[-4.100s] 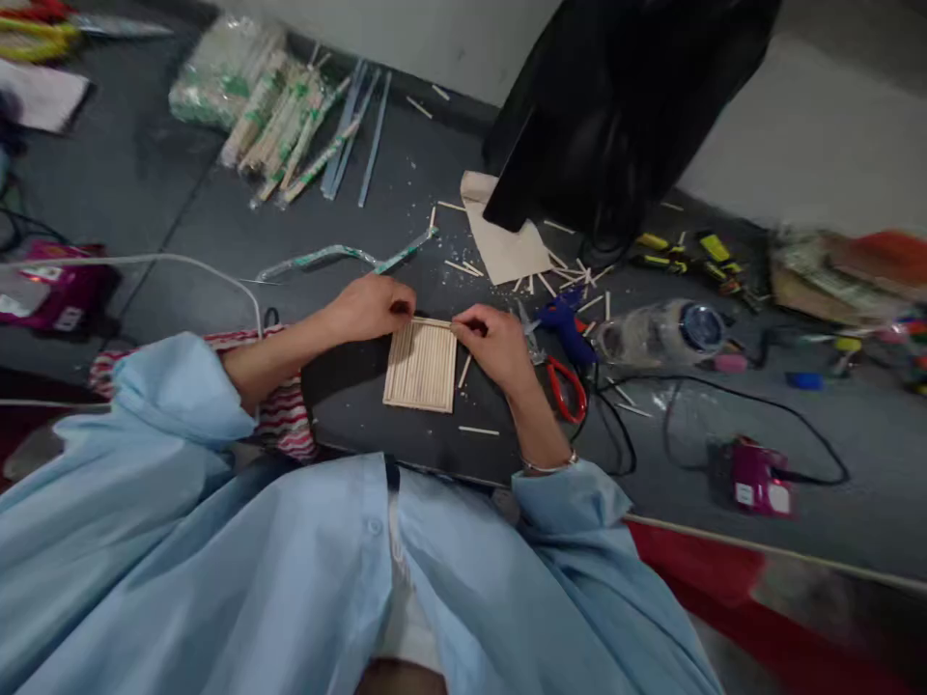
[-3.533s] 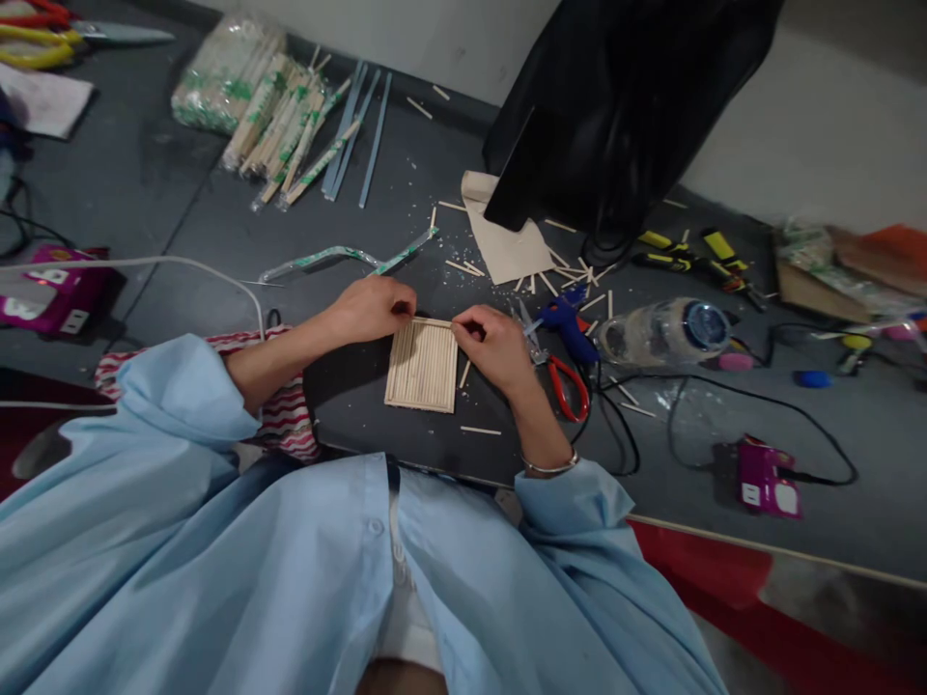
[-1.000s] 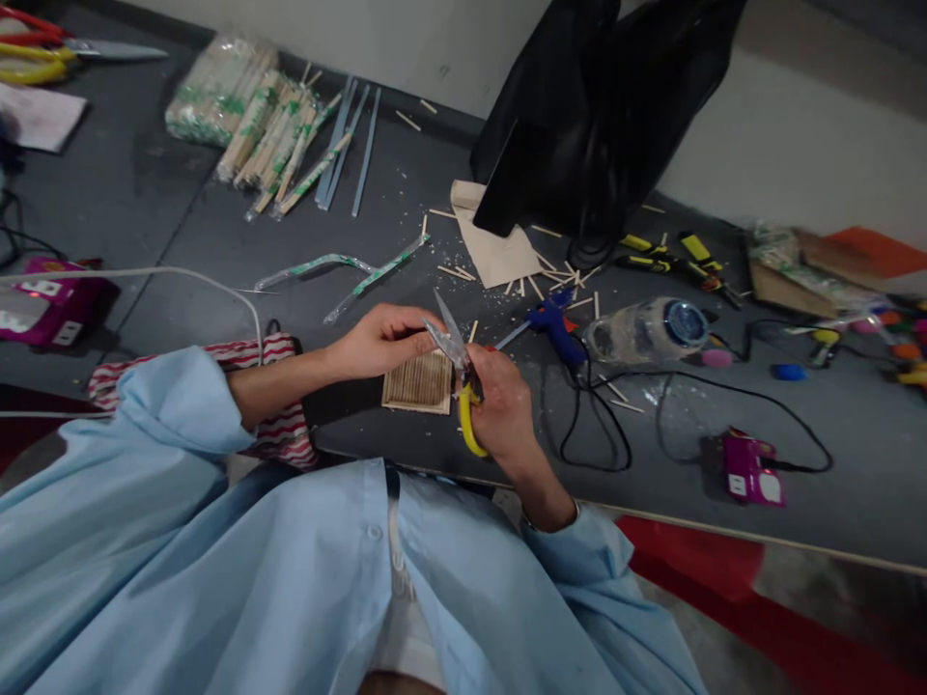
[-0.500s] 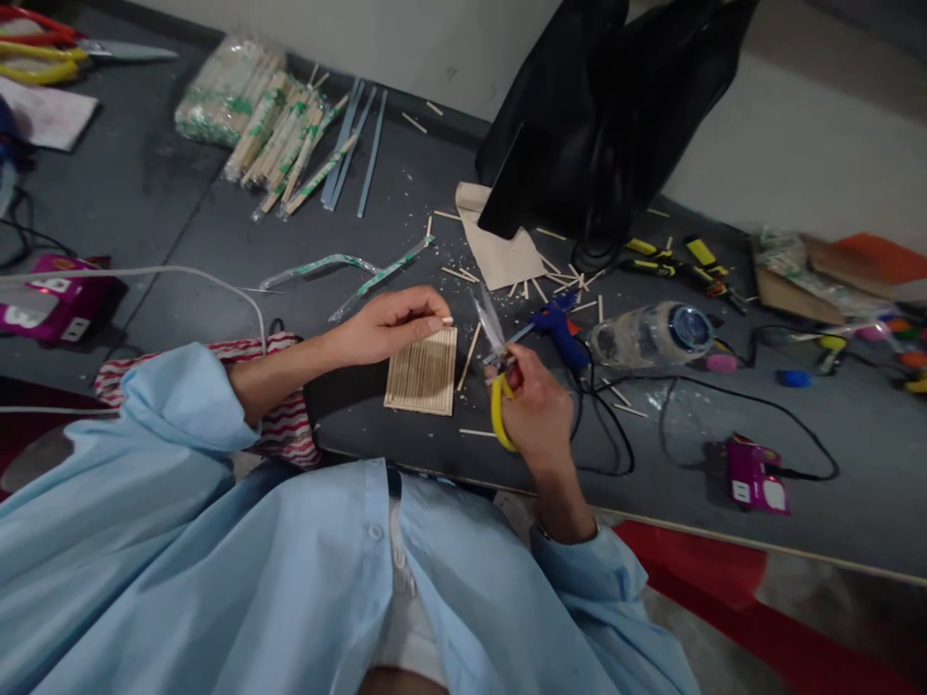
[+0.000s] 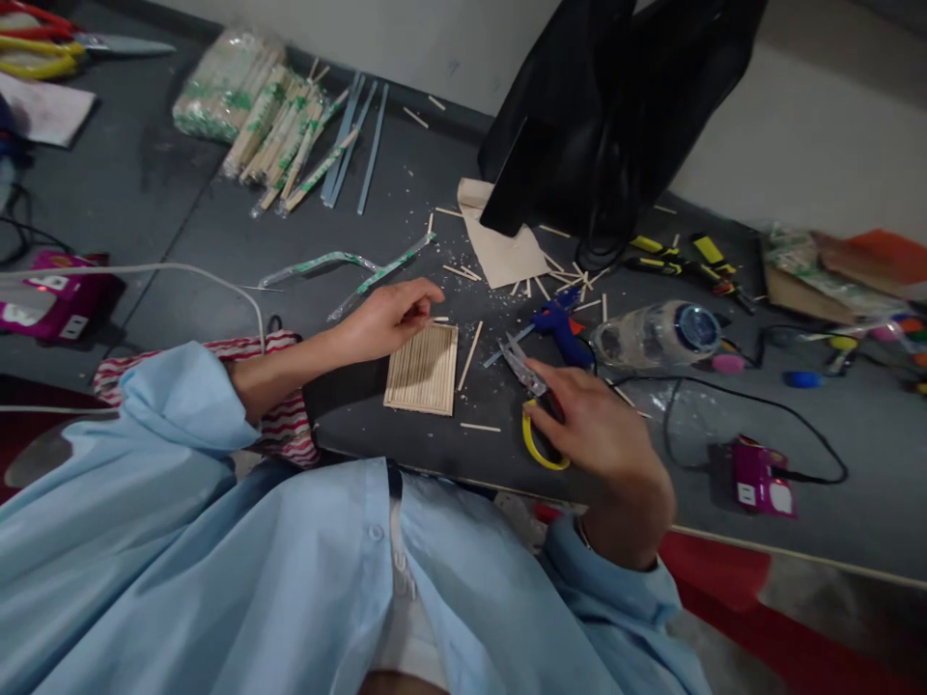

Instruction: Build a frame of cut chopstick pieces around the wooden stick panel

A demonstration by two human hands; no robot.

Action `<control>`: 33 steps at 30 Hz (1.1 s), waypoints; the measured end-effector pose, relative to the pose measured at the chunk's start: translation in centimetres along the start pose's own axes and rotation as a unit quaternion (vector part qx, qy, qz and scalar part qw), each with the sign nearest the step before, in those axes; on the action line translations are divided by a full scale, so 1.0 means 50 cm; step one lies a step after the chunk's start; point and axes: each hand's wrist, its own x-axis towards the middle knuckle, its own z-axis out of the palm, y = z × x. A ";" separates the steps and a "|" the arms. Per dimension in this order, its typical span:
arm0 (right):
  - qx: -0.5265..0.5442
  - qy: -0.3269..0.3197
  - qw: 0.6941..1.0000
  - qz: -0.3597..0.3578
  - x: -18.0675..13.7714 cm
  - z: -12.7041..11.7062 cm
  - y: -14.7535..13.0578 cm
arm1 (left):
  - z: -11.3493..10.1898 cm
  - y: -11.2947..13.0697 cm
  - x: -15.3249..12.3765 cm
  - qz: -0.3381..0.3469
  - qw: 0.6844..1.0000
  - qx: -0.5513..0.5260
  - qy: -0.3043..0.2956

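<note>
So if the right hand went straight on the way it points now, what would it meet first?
Beyond the scissors it's touching, the right hand would probably meet the blue glue gun; one view leaves height unclear.

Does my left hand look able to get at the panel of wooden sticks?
Most likely yes: your left hand is at the far left corner of the panel of wooden sticks, and nothing seems to block it, though a short stick shows by that hand.

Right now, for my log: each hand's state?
Left hand: curled beside a pale stick; holding cannot be told.
Right hand: on the yellow-handled tool; grip unclear.
</note>
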 end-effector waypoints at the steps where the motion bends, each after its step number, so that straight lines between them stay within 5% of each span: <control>1: 0.051 0.042 0.997 -0.041 0.021 -0.002 -0.023 | 0.001 0.002 -0.001 0.004 1.000 0.003 -0.003; 4: 0.161 0.164 0.967 -0.111 0.092 0.020 -0.087 | 0.004 0.008 -0.003 0.017 1.000 0.013 -0.011; 10: 0.131 0.212 0.953 -0.171 0.169 0.071 -0.123 | 0.005 0.005 0.001 0.022 0.998 -0.014 -0.059; 18: 0.056 0.189 0.972 -0.128 0.176 0.091 -0.094 | -0.075 -0.041 0.027 -0.113 0.992 0.048 -0.025; 24: -0.028 0.187 0.973 -0.135 0.174 0.089 -0.109 | -0.063 -0.049 0.023 -0.068 0.982 0.113 -0.134; 33: -0.079 0.160 0.976 -0.127 0.180 0.098 -0.132 | -0.051 -0.048 0.020 -0.037 0.979 0.148 -0.137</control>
